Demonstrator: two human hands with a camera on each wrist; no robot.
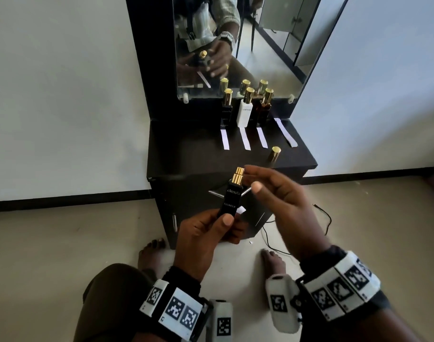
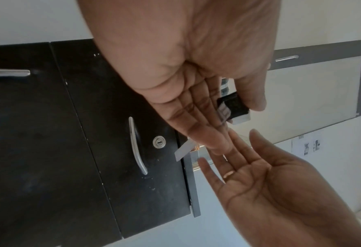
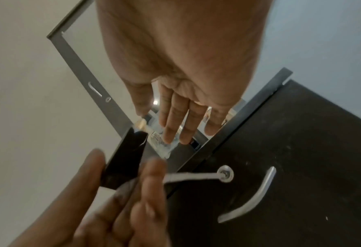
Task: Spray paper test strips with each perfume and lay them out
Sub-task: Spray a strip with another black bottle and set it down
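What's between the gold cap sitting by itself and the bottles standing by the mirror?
In the head view, paper strips lie on the black cabinet top between the loose gold cap and the row of bottles. Nothing else lies there.

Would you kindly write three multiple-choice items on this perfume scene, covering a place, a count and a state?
1. Where is the loose gold cap?
A. on the black cabinet top
B. on the floor
C. in the right hand

2. How many white paper strips lie on the cabinet top?
A. two
B. four
C. six

3. The black perfume bottle in the left hand is:
A. capped
B. uncapped
C. lying flat

Answers: 1 A, it stands near the front right edge. 2 B, four lie in a row. 3 B, its gold sprayer is bare.
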